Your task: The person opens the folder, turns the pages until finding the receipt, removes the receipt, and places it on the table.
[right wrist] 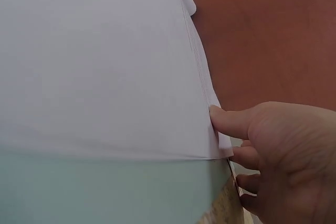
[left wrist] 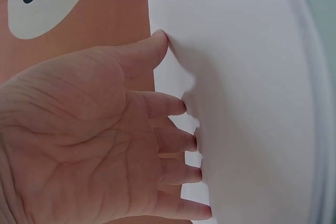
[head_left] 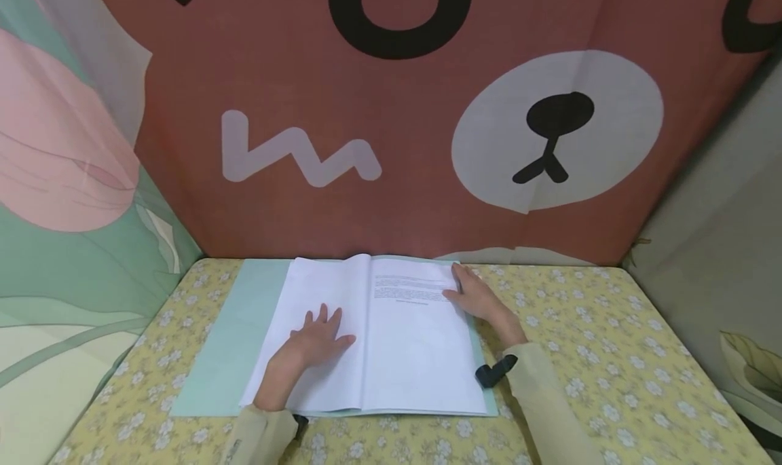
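Note:
A booklet of white sheets lies spread out, with its pale green cover [head_left: 222,356] showing at the left and along the edges. My left hand [head_left: 314,343] rests on the left page [head_left: 320,282], fingers spread; its fingertips [left wrist: 191,140] touch the paper in the left wrist view. At the far right corner of the right page [head_left: 421,356], which carries a few lines of small print near its top, is my right hand [head_left: 479,295]. The right wrist view shows the thumb on the paper's edge and the other fingers curled beyond it, pinching the corner [right wrist: 223,142].
Yellow flowered cloth [head_left: 562,383] covers the table beneath the booklet. A reddish-brown curtain [head_left: 403,207] with a cartoon face hangs right behind the table's far edge. Patterned fabric [head_left: 67,180] stands at the left, and a grey curtain [head_left: 721,234] at the right.

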Available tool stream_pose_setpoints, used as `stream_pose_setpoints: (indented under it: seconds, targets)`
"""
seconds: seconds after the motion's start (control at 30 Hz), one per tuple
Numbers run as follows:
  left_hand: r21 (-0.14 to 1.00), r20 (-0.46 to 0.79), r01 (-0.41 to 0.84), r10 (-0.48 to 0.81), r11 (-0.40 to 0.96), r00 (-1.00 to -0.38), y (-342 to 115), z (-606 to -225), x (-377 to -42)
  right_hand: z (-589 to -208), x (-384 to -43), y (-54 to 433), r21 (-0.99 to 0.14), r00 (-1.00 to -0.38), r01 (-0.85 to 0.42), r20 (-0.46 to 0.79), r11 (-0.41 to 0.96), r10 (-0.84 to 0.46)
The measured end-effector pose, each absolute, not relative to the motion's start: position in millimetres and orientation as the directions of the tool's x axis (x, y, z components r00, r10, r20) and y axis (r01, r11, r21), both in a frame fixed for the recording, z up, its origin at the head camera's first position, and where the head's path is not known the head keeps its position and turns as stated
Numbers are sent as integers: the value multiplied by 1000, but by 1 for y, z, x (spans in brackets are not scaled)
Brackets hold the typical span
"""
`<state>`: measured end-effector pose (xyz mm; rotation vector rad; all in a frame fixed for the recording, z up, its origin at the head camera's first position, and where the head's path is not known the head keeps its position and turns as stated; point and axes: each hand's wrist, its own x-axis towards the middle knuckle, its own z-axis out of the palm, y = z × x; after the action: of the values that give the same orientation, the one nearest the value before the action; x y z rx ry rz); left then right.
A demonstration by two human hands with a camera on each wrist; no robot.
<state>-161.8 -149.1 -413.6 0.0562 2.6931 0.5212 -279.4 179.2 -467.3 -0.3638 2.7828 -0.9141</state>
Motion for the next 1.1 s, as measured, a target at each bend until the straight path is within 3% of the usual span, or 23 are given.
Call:
stream_pose_setpoints:
  seconds: [0.5,0.83,1.1]
  targets:
    - [366,-359,-26,115,930,-926,-150,-417,-164,-464,-278,172,-645,-972,-175,-8,744,-236]
    - [373,-359,-32,112,927,-926,-150,-416,-163,-459,-277,171,-674,-958,-282,157,683,-240]
    - [367,-356,-30,111,930,-928,-150,-417,-163,-458,-279,173,-802,-978,-204,190,561,-84]
